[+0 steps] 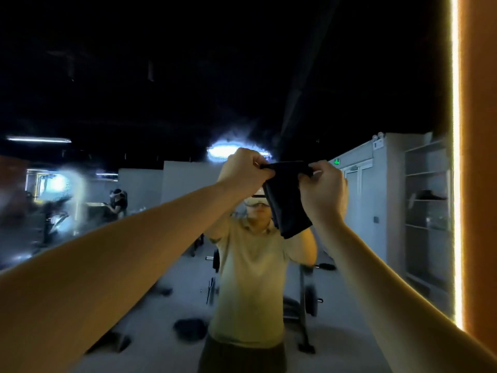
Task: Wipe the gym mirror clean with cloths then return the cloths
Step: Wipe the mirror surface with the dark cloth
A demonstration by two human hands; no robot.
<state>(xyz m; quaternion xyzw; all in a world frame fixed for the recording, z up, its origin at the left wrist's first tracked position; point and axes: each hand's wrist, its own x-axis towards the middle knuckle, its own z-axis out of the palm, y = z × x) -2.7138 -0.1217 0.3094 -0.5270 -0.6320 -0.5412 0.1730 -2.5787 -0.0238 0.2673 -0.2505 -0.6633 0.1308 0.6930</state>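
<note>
Nearest the camera, two bare forearms rise from the lower corners and converge at mid-frame. The left hand [243, 169] and the right hand [322, 189] sit close together but apart. Each has its fingers curled and pinches one end of the upper edge of a dark cloth [287, 200]. That edge is drawn taut between them, and the rest of the cloth hangs in a loose fold toward the right wrist, its lower corner free. Whether the cloth touches the glass cannot be told. Behind the hands stands the mirror [161, 103], filling nearly the whole view. Its right edge is marked by a vertical lit strip [455, 157], with an orange wall [478, 157] just beyond it. Its other edges lie outside the frame, so glass extends left, above and below the hands. Reflected directly behind the cloth is the person's torso in a pale shirt [250, 278], arms raised. Farther into the reflection, a weight bench [306, 292] stands behind the torso on a grey floor bearing blurred dark patches [191, 328]. Open shelving [427, 184] lines the right side beside a green sign [337, 161]. A second figure [118, 201] stands far left, and a ceiling lamp [226, 150] glares under a black ceiling.
</note>
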